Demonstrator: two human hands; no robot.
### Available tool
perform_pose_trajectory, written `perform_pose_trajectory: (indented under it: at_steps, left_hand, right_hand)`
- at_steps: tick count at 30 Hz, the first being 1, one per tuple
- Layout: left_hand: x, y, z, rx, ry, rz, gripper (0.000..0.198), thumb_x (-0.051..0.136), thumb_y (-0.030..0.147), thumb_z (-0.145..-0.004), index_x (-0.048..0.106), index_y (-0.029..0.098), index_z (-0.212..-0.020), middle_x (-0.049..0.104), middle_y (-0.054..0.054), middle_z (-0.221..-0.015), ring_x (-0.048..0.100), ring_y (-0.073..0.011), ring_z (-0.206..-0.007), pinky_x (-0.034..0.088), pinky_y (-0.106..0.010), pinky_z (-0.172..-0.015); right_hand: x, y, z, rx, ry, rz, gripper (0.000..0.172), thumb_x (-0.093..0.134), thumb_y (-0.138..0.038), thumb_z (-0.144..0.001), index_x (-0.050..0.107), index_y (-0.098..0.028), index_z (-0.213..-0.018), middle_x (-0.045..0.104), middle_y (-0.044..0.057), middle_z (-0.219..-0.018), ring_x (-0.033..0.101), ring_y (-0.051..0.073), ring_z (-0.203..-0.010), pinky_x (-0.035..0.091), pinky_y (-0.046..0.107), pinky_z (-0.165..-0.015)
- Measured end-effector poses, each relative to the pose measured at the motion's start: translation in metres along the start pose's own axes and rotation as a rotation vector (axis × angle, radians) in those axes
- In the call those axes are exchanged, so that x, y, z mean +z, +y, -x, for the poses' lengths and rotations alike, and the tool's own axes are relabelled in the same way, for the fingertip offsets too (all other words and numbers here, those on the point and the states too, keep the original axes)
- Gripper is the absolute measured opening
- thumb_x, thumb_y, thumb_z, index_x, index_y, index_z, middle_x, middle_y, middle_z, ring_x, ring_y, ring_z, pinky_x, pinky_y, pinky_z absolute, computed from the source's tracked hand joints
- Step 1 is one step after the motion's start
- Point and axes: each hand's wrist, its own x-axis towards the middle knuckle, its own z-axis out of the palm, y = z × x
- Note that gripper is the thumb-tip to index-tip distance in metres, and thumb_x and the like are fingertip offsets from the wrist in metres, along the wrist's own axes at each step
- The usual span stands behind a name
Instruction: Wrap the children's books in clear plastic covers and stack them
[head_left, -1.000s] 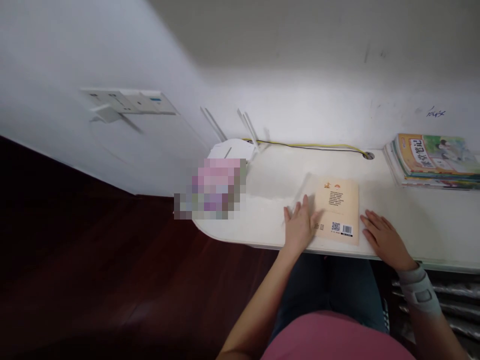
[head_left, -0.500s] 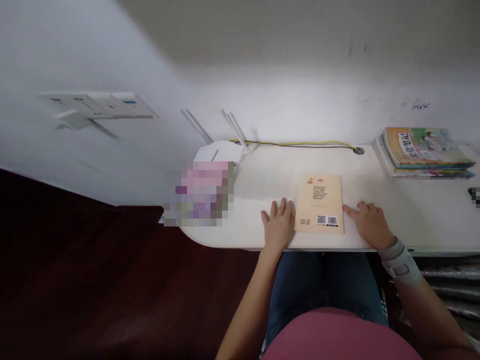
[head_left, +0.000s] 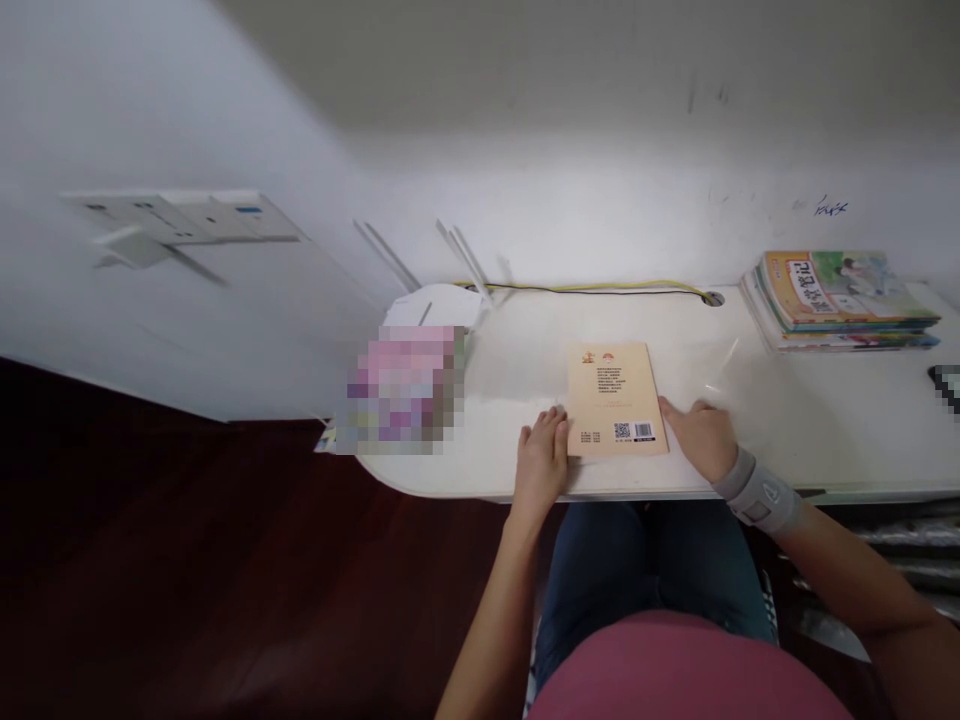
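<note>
A thin cream-coloured book (head_left: 615,400) lies on the white desk, its back cover up with printed lines, a QR code and a barcode. Against its lower left edge rests my left hand (head_left: 541,460), palm down, fingers slightly bent and not wrapped round anything. My right hand (head_left: 697,440), wearing a grey wrist support (head_left: 759,495), touches the right edge with its outstretched thumb; its other fingers are bent and a little blurred. A clear, shiny film (head_left: 724,365) shows as faint glints just right of the book.
A stack of books (head_left: 847,300) stands at the back right. On the left are a white router (head_left: 431,305) with antennas and a pixelated pink item (head_left: 405,385). Yellow and black cables (head_left: 592,288) run along the wall to a hole. A wall socket (head_left: 180,220) holds a plug.
The book has shifted slightly left on the desk. My right hand has moved left with it, and my left hand's fingers have drawn closer together. Glints have appeared right of the book.
</note>
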Motion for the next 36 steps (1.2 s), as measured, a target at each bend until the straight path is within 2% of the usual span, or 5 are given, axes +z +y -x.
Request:
perform_pose_trajectory:
  at_steps: [8,11,15,20,36]
  left_hand:
    - [-0.017,0.057,0.003,0.267,-0.108,0.353,0.059,0.034,0.045,-0.094,0.026,0.018,-0.146,0.037,-0.013,-0.147,0.034,-0.0242,-0.136,0.028,-0.047,-0.112]
    - [0.008,0.100,-0.001,0.475,-0.175,0.297,0.076,0.045,0.042,-0.090,0.004,0.020,-0.150,0.012,-0.012,-0.156,0.016,-0.0256,-0.142,0.024,-0.046,-0.114]
    - [0.060,0.136,-0.007,0.618,-0.284,-0.068,0.063,0.043,0.023,-0.091,0.018,0.023,-0.148,0.014,-0.008,-0.156,0.004,-0.0328,-0.143,0.018,-0.061,-0.111]
    - [0.091,0.132,-0.004,0.654,-0.343,-0.342,0.048,0.043,0.019,-0.091,0.044,0.028,-0.138,0.030,-0.007,-0.152,0.016,-0.0400,-0.140,0.023,-0.072,-0.101]
    - [0.081,0.122,0.010,0.568,-0.255,-0.377,0.044,0.044,0.012,-0.088,0.054,0.025,-0.130,0.036,-0.012,-0.148,0.021,-0.0394,-0.139,0.026,-0.072,-0.100]
  right_hand:
    - [0.005,0.007,0.005,-0.018,0.113,-0.050,0.045,0.034,-0.022,-0.095,0.042,-0.023,-0.139,0.067,0.021,-0.093,0.066,0.026,-0.076,0.047,0.036,-0.065]
    - [0.016,0.031,0.012,-0.032,0.241,-0.112,0.047,0.040,-0.033,-0.094,0.041,-0.021,-0.140,0.064,0.019,-0.108,0.063,0.027,-0.094,0.047,0.039,-0.078]
    - [0.047,0.061,0.033,0.000,0.318,-0.168,0.036,0.045,-0.042,-0.092,0.065,-0.020,-0.113,0.047,0.019,-0.138,0.043,0.033,-0.127,0.037,0.047,-0.097]
    - [0.075,0.075,0.061,-0.103,0.343,-0.195,0.037,0.048,-0.046,-0.090,0.066,-0.018,-0.106,0.042,0.021,-0.142,0.038,0.034,-0.132,0.033,0.051,-0.102]
    - [0.092,0.081,0.057,-0.173,0.412,-0.293,0.063,0.038,-0.050,-0.093,0.041,-0.005,-0.137,0.042,0.023,-0.142,0.031,0.031,-0.136,0.035,0.049,-0.105]
